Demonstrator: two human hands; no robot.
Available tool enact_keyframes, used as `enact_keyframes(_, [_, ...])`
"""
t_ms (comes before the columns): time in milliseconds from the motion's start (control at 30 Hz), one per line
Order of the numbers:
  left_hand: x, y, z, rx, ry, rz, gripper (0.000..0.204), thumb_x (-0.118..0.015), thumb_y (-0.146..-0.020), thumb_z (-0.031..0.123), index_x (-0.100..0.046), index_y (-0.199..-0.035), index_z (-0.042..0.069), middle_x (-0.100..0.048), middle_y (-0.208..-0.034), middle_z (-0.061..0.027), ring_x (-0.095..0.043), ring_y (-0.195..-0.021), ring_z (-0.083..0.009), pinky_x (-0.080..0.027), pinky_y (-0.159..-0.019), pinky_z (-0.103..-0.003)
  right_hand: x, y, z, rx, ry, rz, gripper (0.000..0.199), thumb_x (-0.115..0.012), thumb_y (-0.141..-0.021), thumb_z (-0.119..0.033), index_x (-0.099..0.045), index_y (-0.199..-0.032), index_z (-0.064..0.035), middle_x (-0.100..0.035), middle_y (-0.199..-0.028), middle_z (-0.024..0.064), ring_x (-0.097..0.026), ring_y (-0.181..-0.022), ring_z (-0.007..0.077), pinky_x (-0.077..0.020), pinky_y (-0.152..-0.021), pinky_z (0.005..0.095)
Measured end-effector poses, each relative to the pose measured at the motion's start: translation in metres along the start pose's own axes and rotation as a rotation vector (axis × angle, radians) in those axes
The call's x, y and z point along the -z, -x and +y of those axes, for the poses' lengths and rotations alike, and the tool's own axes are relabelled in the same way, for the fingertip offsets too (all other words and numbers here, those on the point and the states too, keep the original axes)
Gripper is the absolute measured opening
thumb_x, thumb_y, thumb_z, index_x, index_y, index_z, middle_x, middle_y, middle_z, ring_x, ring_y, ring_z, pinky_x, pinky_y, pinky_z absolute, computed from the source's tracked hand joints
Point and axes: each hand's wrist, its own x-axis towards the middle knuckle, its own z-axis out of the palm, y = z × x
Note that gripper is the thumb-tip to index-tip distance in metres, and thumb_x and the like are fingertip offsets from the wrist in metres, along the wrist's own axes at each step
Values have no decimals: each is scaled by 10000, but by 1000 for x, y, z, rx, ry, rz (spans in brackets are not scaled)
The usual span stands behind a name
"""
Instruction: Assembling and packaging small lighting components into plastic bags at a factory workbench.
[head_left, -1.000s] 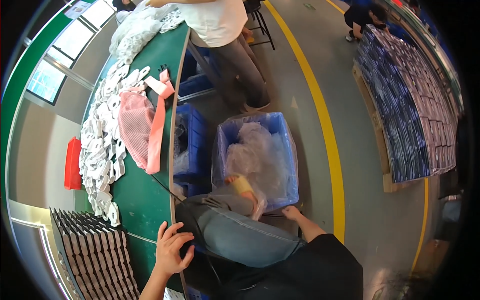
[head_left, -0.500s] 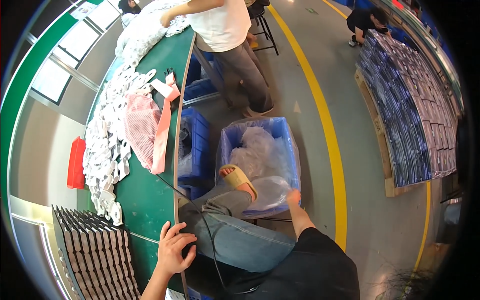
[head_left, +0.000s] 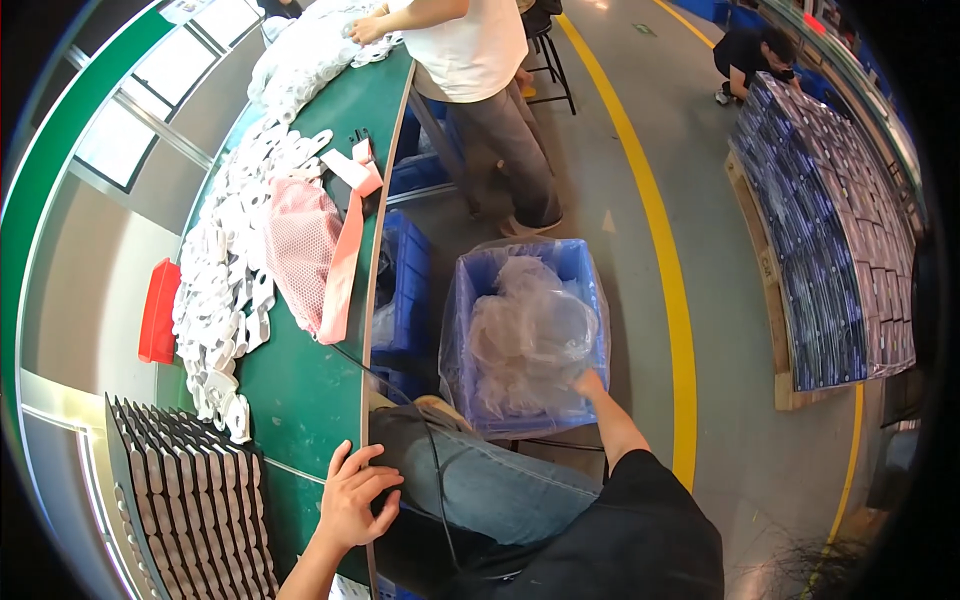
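My left hand (head_left: 362, 497) lies at the edge of the green table (head_left: 290, 390), its fingers spread and nothing in them. Down to the right, my right arm stretches to a blue bin (head_left: 598, 340) lined with clear plastic. My right hand (head_left: 588, 382) touches the crumpled clear plastic bags (head_left: 530, 325) inside, near the bin's right side. Its fingertips are blurred against the film, so I cannot see whether they grip it. A pink mesh bag (head_left: 300, 245) with a pink strap lies on the table, beyond my left hand.
White plastic parts (head_left: 225, 260) are heaped along the table. A rack of pale pieces (head_left: 190, 500) stands near left, a red bin (head_left: 160, 310) beyond it. A co-worker (head_left: 470, 50) stands at the far table end; another person (head_left: 755, 55) crouches behind a loaded pallet (head_left: 810, 240).
My sandalled foot has drawn back from over the bin toward the table. My right hand has moved slightly inward and away from me, and the plastic in the bin has shifted. My left hand stays put.
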Motion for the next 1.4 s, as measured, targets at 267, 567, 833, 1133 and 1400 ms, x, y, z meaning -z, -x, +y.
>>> enact_keyframes(267, [-6,-9,1,-44,35,17,140,-632,-644,112,-627,-783,104,-630,-843,-7,-507,-1050,-217,-260,-997,-432,-68,63,86,-253,139,-67,480,-617,-663,-300,-576,-1006,33,-564,-1048,249,-558,-972,355,-455,-824,411])
enact_keyframes(567, [-5,-7,0,-43,39,12,140,-637,-651,123,-629,-790,109,-626,-844,-2,-510,-1049,-209,-265,-995,-431,-54,64,41,-145,257,-52,331,-533,-749,-176,-546,-1029,0,-547,-1084,232,-525,-1033,347,-430,-874,403])
enact_keyframes(833, [-3,-12,3,-37,50,-38,147,-639,-658,134,-642,-804,115,-630,-864,-4,-508,-1057,-207,-264,-996,-429,-40,38,46,-224,214,42,377,-534,-748,-108,-475,-1110,-20,-443,-1202,213,-462,-1099,372,-417,-906,410])
enact_keyframes(1133, [-4,-13,-2,-3,19,-98,163,-658,-639,173,-653,-799,140,-633,-873,15,-510,-1055,-193,-251,-994,-426,-20,37,49,-374,349,19,452,-543,-749,-127,-452,-1181,-29,-445,-1210,189,-466,-1109,339,-424,-890,437])
enact_keyframes(1400, [1,-8,1,12,-19,-178,292,-663,-624,212,-638,-908,149,-642,-858,-20,-471,-1097,-239,-211,-996,-472,-82,-46,30,-935,-928,53,767,-672,-731,-410,-294,-1282,-33,-431,-1248,163,-484,-1066,315,-428,-808,549])
